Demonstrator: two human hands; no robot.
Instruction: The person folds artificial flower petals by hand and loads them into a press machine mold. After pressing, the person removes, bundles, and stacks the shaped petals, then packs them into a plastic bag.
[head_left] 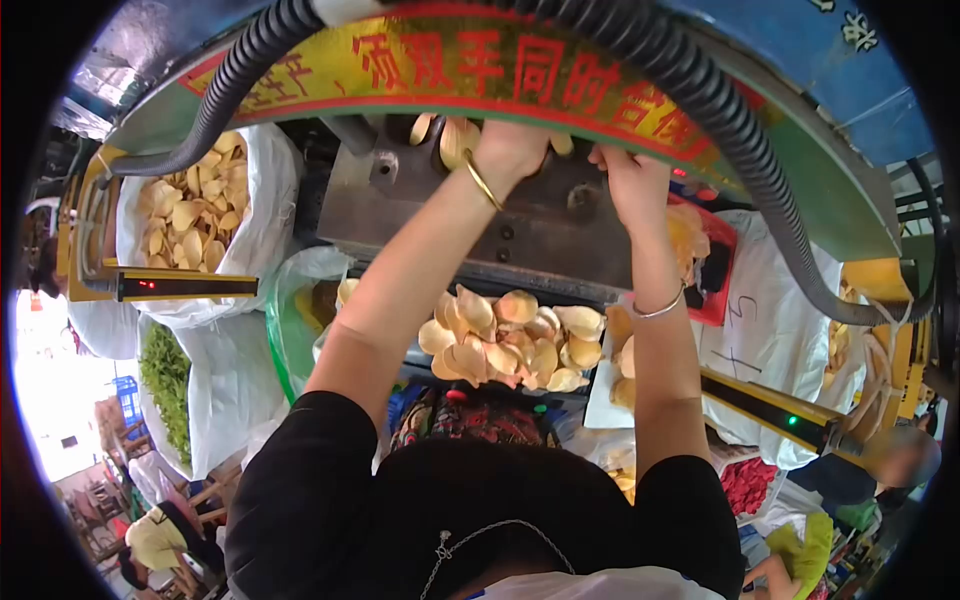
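Observation:
My left hand (512,150), with a gold bangle at the wrist, reaches over the metal plate (460,225) of a machine. Its fingers are hidden beneath the green-edged sign. Cream-yellow petal-shaped pieces (456,142) lie right beside it, and another petal-shaped piece (562,145) shows between the two hands. To the right, my right hand (635,180) is at the plate's far edge with its fingers curled together; whatever they hold, if anything, cannot be made out. Nearer my body, a pile of the same petal-shaped pieces (510,340) sits in front of the plate.
A sign (480,60) and a black corrugated hose (700,75) arch over my hands. Sensor bars (185,285) flank both sides. White sacks (275,180) hold more pieces at left, with green ones below. A red basket (715,280) stands right. Other people (165,540) are around.

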